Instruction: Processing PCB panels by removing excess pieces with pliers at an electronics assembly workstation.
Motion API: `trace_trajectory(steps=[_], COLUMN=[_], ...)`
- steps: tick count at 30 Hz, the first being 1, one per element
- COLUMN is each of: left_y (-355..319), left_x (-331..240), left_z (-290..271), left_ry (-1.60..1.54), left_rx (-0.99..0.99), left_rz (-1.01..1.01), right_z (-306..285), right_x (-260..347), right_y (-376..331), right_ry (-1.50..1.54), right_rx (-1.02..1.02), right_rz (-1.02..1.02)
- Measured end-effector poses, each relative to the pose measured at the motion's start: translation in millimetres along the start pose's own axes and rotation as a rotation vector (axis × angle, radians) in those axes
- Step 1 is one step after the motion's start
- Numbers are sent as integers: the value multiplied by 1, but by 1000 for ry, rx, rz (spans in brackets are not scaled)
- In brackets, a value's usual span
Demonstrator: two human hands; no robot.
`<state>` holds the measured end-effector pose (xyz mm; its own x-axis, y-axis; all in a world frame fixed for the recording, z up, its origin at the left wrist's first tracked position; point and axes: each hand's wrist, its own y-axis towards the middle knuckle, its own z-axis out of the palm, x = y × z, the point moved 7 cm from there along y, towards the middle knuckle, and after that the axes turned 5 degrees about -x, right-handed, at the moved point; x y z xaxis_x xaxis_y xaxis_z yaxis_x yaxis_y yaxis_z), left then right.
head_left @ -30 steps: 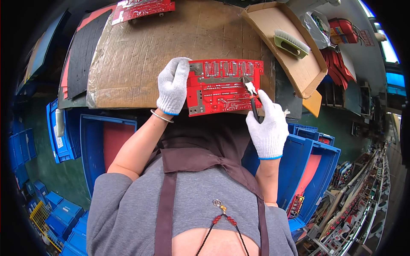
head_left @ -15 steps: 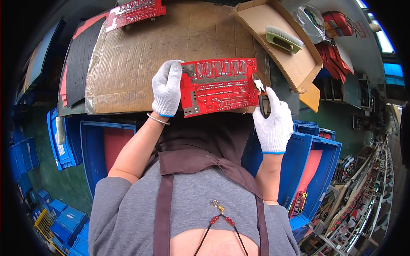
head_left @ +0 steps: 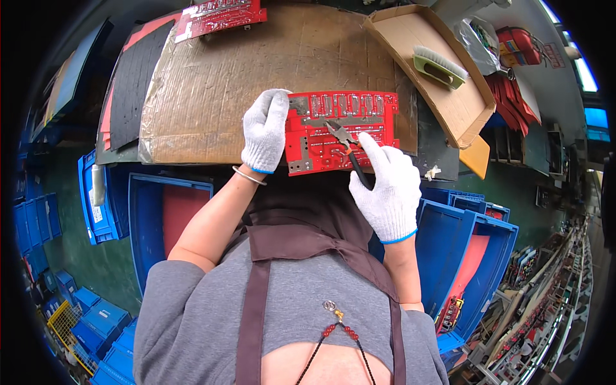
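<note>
My left hand (head_left: 266,128), in a white knitted glove, grips the left edge of a red circuit board (head_left: 375,131). The board is held up at the near edge of the table, its soldered side toward me. In my right hand (head_left: 387,183), gloved alike, is a pair of cutting pliers (head_left: 351,154) with dark handles and some orange near the joint. Their metal jaws lie over the middle of the board; whether they touch it I cannot tell. A small white piece (head_left: 433,172) rests on the dark surface to the right of my right hand.
Brown cardboard (head_left: 212,102) covers the table. Another red board (head_left: 221,18) lies at the far left. A shallow cardboard tray (head_left: 420,38) at the far right holds a green-backed brush (head_left: 439,68). Blue crates (head_left: 135,221) stand below the table on both sides.
The pliers have moved left from beside the board's right edge to over its middle. A white piece seen at their jaws before now appears on the dark surface at right.
</note>
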<state>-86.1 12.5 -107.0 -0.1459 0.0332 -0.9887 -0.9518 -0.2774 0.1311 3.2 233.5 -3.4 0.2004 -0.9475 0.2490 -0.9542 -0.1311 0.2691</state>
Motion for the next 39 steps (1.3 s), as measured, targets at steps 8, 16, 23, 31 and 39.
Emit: trace_trajectory(steps=[8, 16, 23, 31, 39], left_y=[-1, 0, -2, 0, 3], left_x=[-9, -4, -4, -9, -10], left_z=[1, 2, -3, 2, -5], left_ry=[-10, 23, 2, 30, 19], left_rx=[-23, -16, -16, -6, -32], left_rz=[33, 28, 18, 43, -33], right_z=[7, 1, 0, -22, -7], right_x=[21, 16, 0, -64, -84], right_y=[7, 8, 6, -7, 11], right_ry=[1, -67, -37, -118, -143], right_rx=[-5, -22, -31, -147, -118], right_rz=[-101, -16, 18, 325, 346])
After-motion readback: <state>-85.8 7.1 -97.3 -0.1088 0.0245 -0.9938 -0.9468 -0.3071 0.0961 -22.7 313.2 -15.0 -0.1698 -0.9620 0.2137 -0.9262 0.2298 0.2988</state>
